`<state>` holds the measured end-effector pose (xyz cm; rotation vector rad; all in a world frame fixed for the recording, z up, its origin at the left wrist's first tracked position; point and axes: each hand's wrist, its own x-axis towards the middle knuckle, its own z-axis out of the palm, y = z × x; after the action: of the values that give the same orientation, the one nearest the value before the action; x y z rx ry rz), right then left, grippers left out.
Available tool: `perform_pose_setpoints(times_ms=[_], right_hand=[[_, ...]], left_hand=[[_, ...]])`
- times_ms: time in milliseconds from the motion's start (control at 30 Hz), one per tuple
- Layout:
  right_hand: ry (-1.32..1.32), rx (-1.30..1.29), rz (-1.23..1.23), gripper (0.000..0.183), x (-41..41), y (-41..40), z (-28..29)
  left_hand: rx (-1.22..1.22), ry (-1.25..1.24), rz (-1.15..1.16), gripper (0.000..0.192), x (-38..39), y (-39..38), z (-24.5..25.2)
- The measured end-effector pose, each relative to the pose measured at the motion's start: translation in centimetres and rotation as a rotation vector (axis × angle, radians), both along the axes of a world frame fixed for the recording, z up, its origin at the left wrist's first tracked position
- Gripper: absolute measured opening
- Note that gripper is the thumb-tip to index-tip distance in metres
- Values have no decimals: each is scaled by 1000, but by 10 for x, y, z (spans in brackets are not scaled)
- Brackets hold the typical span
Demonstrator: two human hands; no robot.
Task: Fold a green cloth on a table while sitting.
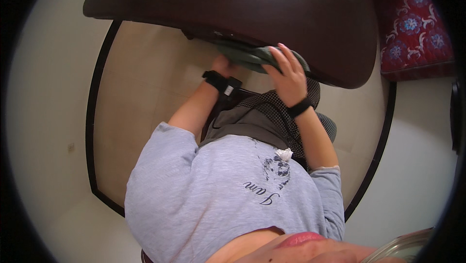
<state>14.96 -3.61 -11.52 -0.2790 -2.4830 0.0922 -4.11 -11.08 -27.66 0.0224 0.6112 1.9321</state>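
Note:
A dark green cloth [247, 57], bunched and blurred, is at the near edge of the dark brown table [233, 4]. My left hand [224, 65] is at the cloth's left part, with its fingers mostly hidden under the fabric; it seems to grip it from below. Over the cloth's right part lies my right hand [289, 75], its back towards me and its fingers extended and spread. Whether those fingers pinch the fabric is not clear. Both wrists wear black straps, and a small dark box [230, 86] is attached by the left one.
My lap in checkered trousers [269, 104] is below the table edge, with a black cable [251, 108] across it. A red floral mattress [411, 33] stands at the right. Pale walls [47, 117] with black skirting [91, 117] border the tiled floor [138, 81].

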Motion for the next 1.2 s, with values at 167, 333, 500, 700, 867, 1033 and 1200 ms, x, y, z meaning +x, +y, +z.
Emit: perform_pose_setpoints(times_ms=[167,333,500,700,867,1033,1200], right_hand=[[56,173,-72,16,60,19,12],[-11,247,-271,28,96,11,7],[-182,173,-154,32,26,-24,7],[-195,-6,185,32,-44,-77,4],[-111,-219,319,43,-57,-96,37],[-10,-206,308,47,-85,-83,72],[-85,-189,113,43,-100,-46,76]], left_hand=[[-141,-103,-284,30,50,8,48],[-482,129,-52,46,71,-3,90],[-785,630,416,40,-2,-22,32],[-742,570,1073,33,-96,-81,11],[-490,953,1294,31,-124,-126,111],[-705,1676,1268,30,-188,-100,169],[-1412,1986,432,34,-212,-36,157]])
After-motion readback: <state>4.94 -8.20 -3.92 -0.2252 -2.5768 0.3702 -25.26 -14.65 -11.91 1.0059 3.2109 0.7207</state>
